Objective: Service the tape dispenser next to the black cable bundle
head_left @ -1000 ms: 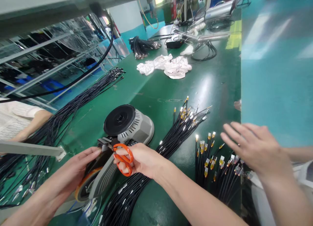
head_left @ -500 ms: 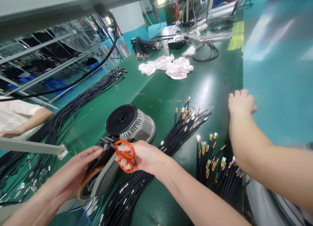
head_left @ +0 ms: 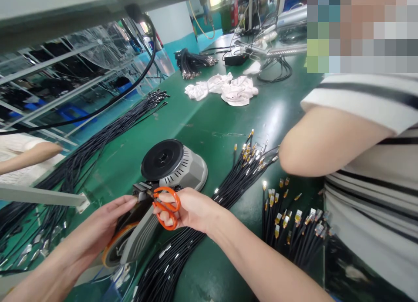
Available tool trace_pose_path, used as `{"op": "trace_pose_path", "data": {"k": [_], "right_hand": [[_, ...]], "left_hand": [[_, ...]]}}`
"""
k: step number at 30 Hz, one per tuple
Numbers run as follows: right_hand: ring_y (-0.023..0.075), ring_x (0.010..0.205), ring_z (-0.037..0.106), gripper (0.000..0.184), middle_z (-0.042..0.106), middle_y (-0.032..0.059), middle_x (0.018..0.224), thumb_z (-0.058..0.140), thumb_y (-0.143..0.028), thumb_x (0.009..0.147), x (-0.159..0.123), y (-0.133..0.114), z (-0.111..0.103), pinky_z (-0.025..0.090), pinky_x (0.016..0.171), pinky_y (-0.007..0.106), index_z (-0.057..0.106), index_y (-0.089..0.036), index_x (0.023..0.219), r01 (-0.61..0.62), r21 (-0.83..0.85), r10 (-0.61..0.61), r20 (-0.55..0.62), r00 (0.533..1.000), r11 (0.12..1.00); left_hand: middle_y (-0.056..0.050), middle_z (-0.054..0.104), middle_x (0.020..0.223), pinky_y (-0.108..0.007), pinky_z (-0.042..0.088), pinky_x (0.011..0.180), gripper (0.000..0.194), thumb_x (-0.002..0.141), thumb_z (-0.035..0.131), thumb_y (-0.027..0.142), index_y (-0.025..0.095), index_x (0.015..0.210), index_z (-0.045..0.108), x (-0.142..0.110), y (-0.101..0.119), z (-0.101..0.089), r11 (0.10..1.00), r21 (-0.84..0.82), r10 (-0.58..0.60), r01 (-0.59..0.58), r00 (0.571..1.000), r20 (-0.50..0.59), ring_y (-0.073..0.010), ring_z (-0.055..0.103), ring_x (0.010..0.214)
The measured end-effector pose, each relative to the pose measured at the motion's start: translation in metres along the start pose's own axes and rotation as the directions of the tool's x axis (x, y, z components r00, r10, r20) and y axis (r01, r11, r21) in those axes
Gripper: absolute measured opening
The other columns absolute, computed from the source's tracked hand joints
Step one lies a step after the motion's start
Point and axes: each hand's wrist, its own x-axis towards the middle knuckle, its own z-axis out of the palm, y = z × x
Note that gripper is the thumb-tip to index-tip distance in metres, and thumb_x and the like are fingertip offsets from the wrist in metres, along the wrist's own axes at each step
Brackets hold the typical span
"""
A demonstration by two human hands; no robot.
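Note:
Orange-handled scissors [head_left: 167, 208] are in my right hand [head_left: 192, 210], its fingers curled through the handle loops. Their blades point left at the dark metal mouth of a grey machine that looks like a tape dispenser [head_left: 194, 169], with a black round disc on top. At that same mouth, my left hand [head_left: 112, 210] has thumb and fingers pressed together. Anything pinched there is too small to make out. Below my left fingers sits an amber-edged roll [head_left: 112, 245] on the machine's near side. A bundle of black cables [head_left: 225, 197] runs beside my right wrist.
More black cables with metal ends [head_left: 290, 228] stand at the right edge. A co-worker in a striped top [head_left: 369, 162] is close on the right; another person's arm [head_left: 35, 158] shows at left. White cloths [head_left: 238, 90] and a long cable bundle [head_left: 107, 132] lie on the green table [head_left: 202, 127].
The co-worker on the right has moved into view, torso and elbow now covering where a forearm and hand were. The left person's arm shifted slightly. My hands and scissors stay in place.

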Motion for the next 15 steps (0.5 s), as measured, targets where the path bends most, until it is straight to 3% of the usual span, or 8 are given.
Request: {"op": "trace_pose_path", "data": {"k": [8,15], "right_hand": [[0.0032,0.041,0.047,0.030,0.053,-0.0026,0.050,0.047,-0.028,0.092,-0.0030,-0.0068,0.0041,0.036,0.048,0.016,0.059,-0.008,0.073,-0.037,-0.006,0.037,-0.016,0.999,0.999],[0.0027,0.042,0.048,0.027,0.054,-0.0025,0.053,0.052,-0.028,0.090,0.0011,0.0024,-0.0021,0.038,0.050,0.017,0.062,-0.008,0.074,0.038,-0.057,-0.039,-0.002,0.999,0.998]], "left_hand": [[0.008,0.074,0.085,-0.019,0.054,0.074,0.043,0.058,0.084,0.048,0.026,0.088,0.062,-0.0012,-0.0010,0.0002,1.000,-0.001,0.002,-0.002,1.000,-0.025,-0.0126,0.067,0.080],[0.006,0.073,0.084,-0.020,0.054,0.073,0.051,0.050,0.087,0.050,0.025,0.086,0.062,-0.0040,0.0044,0.0080,1.000,-0.005,-0.018,0.017,0.999,-0.046,-0.0136,0.066,0.078]]}}
